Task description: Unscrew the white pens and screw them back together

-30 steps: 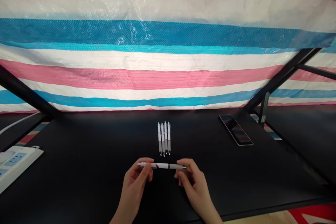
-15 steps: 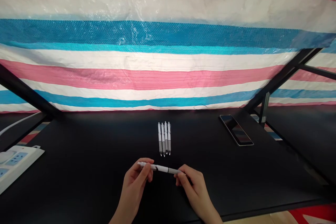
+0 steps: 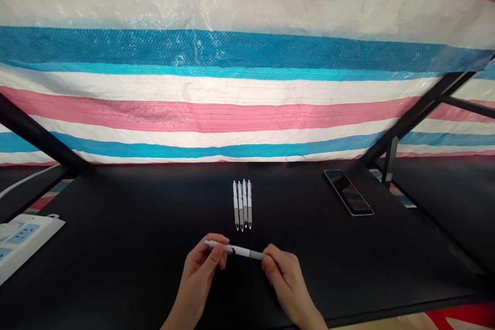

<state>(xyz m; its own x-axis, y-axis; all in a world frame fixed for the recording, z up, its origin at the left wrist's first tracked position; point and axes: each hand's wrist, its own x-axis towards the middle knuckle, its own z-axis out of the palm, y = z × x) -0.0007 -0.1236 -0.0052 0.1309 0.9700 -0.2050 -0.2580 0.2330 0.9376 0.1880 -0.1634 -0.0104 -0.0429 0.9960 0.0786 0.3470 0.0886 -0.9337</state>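
Note:
A white and grey click pen [image 3: 242, 251] is held level between my two hands, just above the black table [image 3: 147, 227]. My left hand [image 3: 203, 265] pinches its white clicker end between thumb and fingers. The grey grip end is pinched by my right hand [image 3: 284, 273], whose fingers hide the tip. Beyond my hands, several matching pens [image 3: 242, 205] lie side by side in a row, clickers pointing away and tips toward me.
A smartphone [image 3: 348, 192] with a dark screen lies at the right rear. On the left edge sits a white power strip [image 3: 34, 247]. Black frame bars [image 3: 402, 113] rise at both sides, before a striped plastic sheet [image 3: 232, 116].
The pen and my left hand have shifted slightly to the right. My right fingers now wrap further around the grip end. The row of pens has stayed put.

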